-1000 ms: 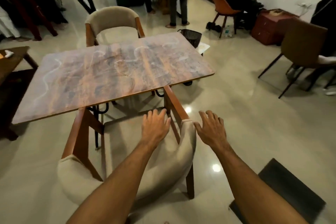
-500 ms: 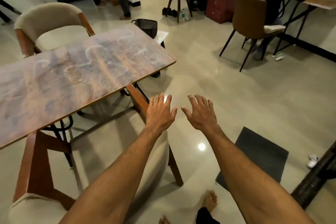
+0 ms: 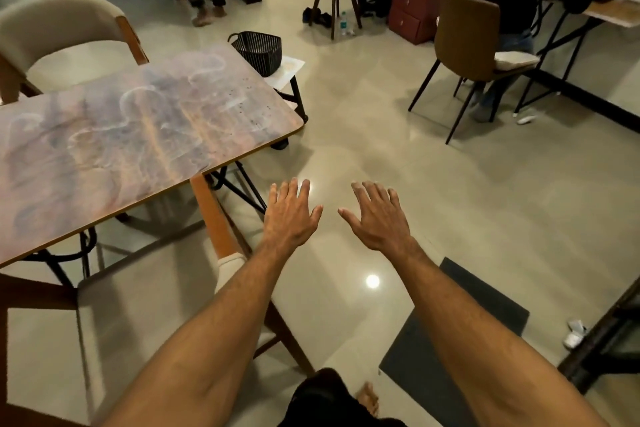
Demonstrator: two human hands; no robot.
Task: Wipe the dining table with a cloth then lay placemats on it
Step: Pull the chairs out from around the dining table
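The dining table [image 3: 114, 146] has a brown marbled top with pale smear marks and fills the left of the view. Nothing lies on it. My left hand [image 3: 291, 215] hovers palm down with spread fingers over the floor, just right of the table's near corner. My right hand [image 3: 377, 218] hovers beside it, also flat and empty. No cloth or placemat is in view.
A beige chair [image 3: 221, 274] with wooden arms stands tucked at the table's near side, another beige chair [image 3: 59, 28] at the far side. A black basket [image 3: 259, 50] sits on a small stand past the table's far corner. A dark mat [image 3: 460, 333] lies on the floor at right. People and chairs occupy the back.
My view has swung right, away from the table. Both hands left the near chair's back and now hover over the bare floor.
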